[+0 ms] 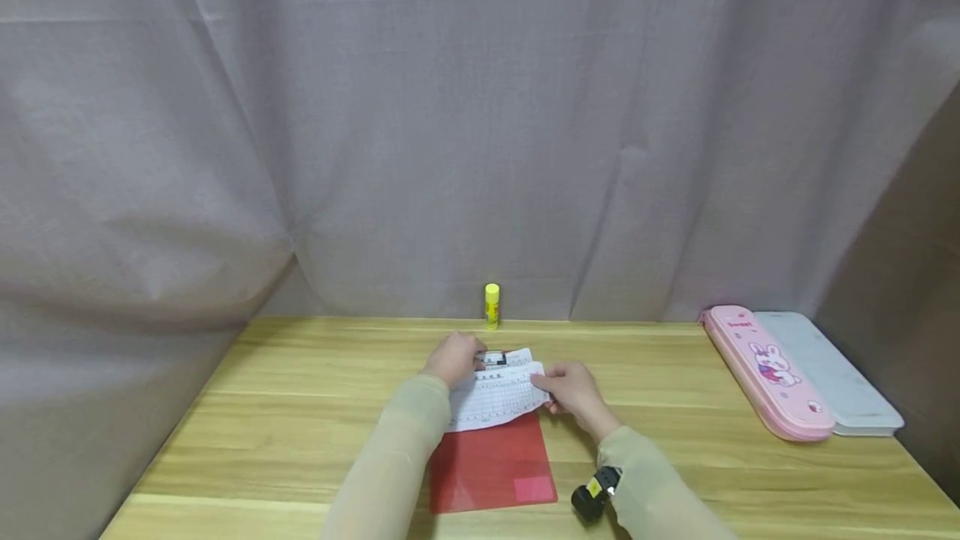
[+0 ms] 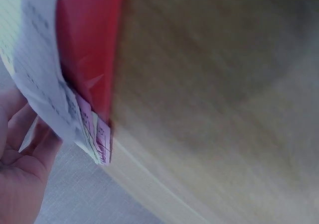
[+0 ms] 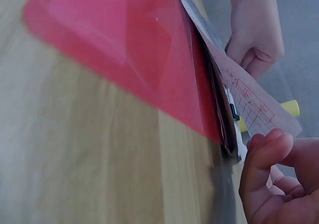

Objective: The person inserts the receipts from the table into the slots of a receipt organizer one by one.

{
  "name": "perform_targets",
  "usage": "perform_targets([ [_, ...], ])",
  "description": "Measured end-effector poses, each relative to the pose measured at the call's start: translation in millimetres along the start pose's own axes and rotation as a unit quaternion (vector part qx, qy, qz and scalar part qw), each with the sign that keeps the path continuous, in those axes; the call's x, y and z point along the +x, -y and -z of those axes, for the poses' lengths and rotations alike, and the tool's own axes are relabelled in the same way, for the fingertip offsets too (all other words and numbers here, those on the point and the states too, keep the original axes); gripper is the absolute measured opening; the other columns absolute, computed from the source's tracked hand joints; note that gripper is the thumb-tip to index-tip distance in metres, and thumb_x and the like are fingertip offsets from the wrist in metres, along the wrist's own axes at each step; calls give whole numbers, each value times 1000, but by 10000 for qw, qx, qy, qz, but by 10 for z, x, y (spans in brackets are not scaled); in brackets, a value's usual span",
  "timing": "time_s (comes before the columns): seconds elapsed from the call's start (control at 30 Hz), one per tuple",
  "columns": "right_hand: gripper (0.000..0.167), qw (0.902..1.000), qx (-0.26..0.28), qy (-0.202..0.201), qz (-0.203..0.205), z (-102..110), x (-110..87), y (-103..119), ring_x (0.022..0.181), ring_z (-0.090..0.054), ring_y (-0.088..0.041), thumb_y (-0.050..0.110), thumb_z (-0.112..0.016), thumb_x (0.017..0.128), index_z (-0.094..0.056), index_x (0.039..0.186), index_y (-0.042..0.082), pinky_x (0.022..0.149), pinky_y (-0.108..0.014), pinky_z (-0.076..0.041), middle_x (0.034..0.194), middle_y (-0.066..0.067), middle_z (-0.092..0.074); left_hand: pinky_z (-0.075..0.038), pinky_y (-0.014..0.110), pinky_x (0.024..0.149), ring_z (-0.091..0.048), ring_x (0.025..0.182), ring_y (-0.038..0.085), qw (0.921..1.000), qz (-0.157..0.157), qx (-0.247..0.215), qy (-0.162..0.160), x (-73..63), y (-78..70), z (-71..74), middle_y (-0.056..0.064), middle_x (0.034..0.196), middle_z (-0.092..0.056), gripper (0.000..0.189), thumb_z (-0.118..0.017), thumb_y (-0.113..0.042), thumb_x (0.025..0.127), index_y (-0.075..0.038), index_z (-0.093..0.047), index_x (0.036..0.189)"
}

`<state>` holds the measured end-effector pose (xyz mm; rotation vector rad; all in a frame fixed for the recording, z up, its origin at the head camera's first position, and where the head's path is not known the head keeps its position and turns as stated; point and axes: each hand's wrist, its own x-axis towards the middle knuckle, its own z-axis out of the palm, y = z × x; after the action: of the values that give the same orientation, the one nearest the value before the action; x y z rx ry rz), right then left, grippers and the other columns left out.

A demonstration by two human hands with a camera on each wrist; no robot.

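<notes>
A red plastic folder (image 1: 491, 465) lies on the table with a stack of printed paper sheets (image 1: 495, 398) over its upper part. My right hand (image 1: 576, 394) pinches the right edge of the top sheet, which is lifted and bent in the right wrist view. At the stack's top left, my left hand (image 1: 454, 359) grips the papers beside a small dark clip (image 1: 495, 359). Pinkish slips (image 2: 102, 139) show under the white sheets in the left wrist view, where the left fingers (image 2: 45, 149) are partly behind the paper.
A yellow glue stick (image 1: 492, 307) stands upright at the table's back edge. To the right lie a pink rabbit pencil case (image 1: 772, 373) and a whitish flat case (image 1: 832, 373). A grey curtain (image 1: 480, 132) hangs behind the wooden table (image 1: 300, 432).
</notes>
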<state>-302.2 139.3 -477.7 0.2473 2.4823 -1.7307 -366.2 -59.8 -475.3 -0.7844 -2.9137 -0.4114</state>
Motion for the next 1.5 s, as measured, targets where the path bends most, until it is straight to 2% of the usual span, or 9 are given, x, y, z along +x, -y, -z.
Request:
perform_targets([
  [0.23,11,9999,-111,99,61,-68,61,18,42,-44,-6,5,-65,85,-61,80,-4,40,-17,-39,51,-1,-49,-54,28,78,-68,85,15,9999,97,30,85,16,-42,18,0,90,-73,16,-74,-19,82,-12,-75,95],
  [0.43,12,9995,-278,148,-67,-75,115,8,41,-46,-7,4,-64,85,-57,79,-3,40,-17,-43,54,-2,-51,-54,29,80,-67,87,15,9997,166,4,170,20,-86,49,1,93,-73,18,-74,-19,82,-12,-74,98],
  [0.7,32,9938,-1112,29,-39,-81,143,27,41,-52,-10,25,-76,79,-54,67,5,40,-21,-47,62,-5,-57,-54,29,80,-67,87,16,10000,48,0,87,39,-59,43,1,93,-73,18,-74,-18,82,-11,-74,98],
  [0.9,39,9892,-1459,-98,57,-118,180,5,42,-51,-11,25,-80,74,-47,61,10,39,-20,-45,57,-1,-50,-54,30,79,-67,86,15,10000,-8,-45,19,35,-33,25,1,92,-73,19,-75,-20,81,-11,-75,98],
  [1.07,40,9870,-1598,-131,105,-160,188,-17,39,-52,-11,24,-80,75,-46,60,10,39,-22,-47,58,-2,-51,-54,29,80,-67,86,15,9998,151,41,76,42,-48,-21,0,91,-73,16,-75,-20,82,-12,-75,96],
  [1.17,41,9831,-1821,-178,110,-181,187,-10,38,-51,-10,27,-79,77,-46,59,10,37,-19,-43,55,-1,-50,-54,30,79,-66,85,15,9993,215,248,151,44,-81,-33,0,89,-72,12,-73,-18,83,-12,-75,93],
  [1.3,44,9767,-2124,-218,197,-197,204,12,35,-47,-7,30,-77,79,-45,56,11,36,-15,-37,50,0,-47,-55,30,76,-65,81,15,9984,87,556,88,49,-97,-32,0,82,-70,4,-71,-15,85,-13,-74,87],
  [1.37,44,9749,-2212,-160,212,-206,221,26,33,-46,-6,31,-76,80,-46,56,10,35,-15,-37,48,0,-46,-55,30,76,-65,80,15,9983,78,567,51,48,-85,-26,0,81,-70,5,-69,-13,86,-13,-74,84],
  [1.5,41,9781,-2080,-35,68,-217,259,40,31,-46,-6,31,-75,82,-50,60,7,33,-16,-40,47,-2,-49,-55,30,77,-67,81,16,9988,80,484,32,41,-58,-6,0,83,-71,8,-67,-12,87,-13,-74,84],
])
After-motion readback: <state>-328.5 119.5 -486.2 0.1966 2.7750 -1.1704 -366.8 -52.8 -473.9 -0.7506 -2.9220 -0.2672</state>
